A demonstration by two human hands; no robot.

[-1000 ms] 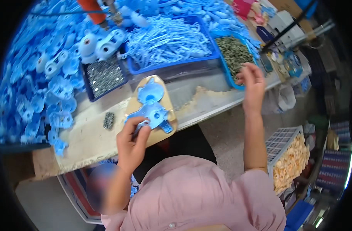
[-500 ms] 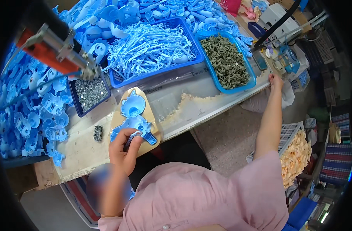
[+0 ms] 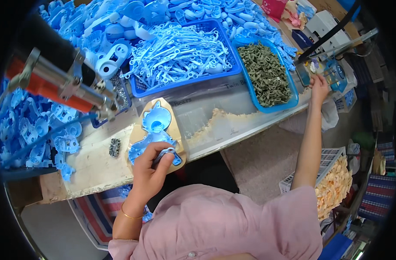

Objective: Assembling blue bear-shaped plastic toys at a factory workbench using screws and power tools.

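My left hand (image 3: 151,168) is closed in a pinch on a small blue plastic link (image 3: 168,151) with a ring-shaped end. It rests over the lower part of a hollow blue plastic toy shell (image 3: 158,119), which lies in a tan shaped fixture (image 3: 179,132) at the bench's front. My right arm is stretched far to the right. There my right hand (image 3: 319,88) has its fingers drawn together beside a small light-coloured thing (image 3: 313,67) at the bench edge. What those fingers hold, if anything, I cannot make out.
A blue basket (image 3: 187,84) of similar links and a blue tub (image 3: 293,97) of grey-green parts stand behind. An orange-and-black power driver (image 3: 68,91) hangs at left, partly hiding a tray of small metal parts. A dark bristly block (image 3: 114,147) lies left of the fixture.
The whole view has shifted slightly. My right hand has reached a little farther away along the right side. My left hand keeps its pinch on the link over the shell.
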